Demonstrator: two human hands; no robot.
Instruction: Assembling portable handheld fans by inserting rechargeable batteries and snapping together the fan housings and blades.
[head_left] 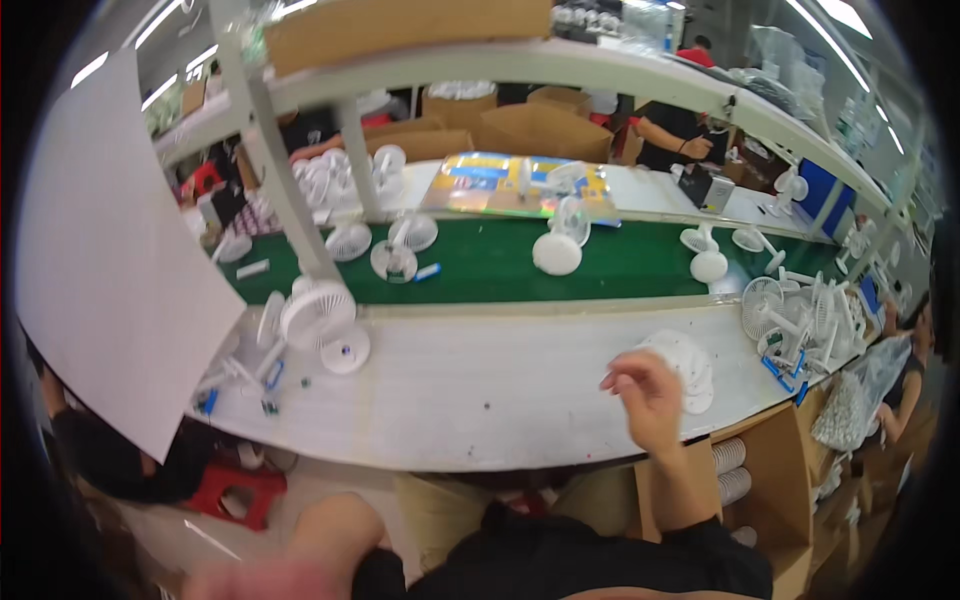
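My right hand (648, 395) is above the worktable, at the left edge of a spread of flat white round discs (692, 365). Its fingers are loosely bent and pointing left, with nothing visible in them. My left hand (265, 578) is low at the bottom edge, off the table, smeared by motion. Whether it holds anything is not visible. At the left of the table a white fan head (318, 315) stands beside a round white base (346, 350), among white fan parts with blue pieces.
A green conveyor belt (480, 268) carrying small white fans runs behind the table. White fans and blue parts pile up at the right (800, 320). An open cardboard box (765, 480) with stacked white discs stands below right. A large white sheet (125, 260) hangs at left, near a red stool (245, 495).
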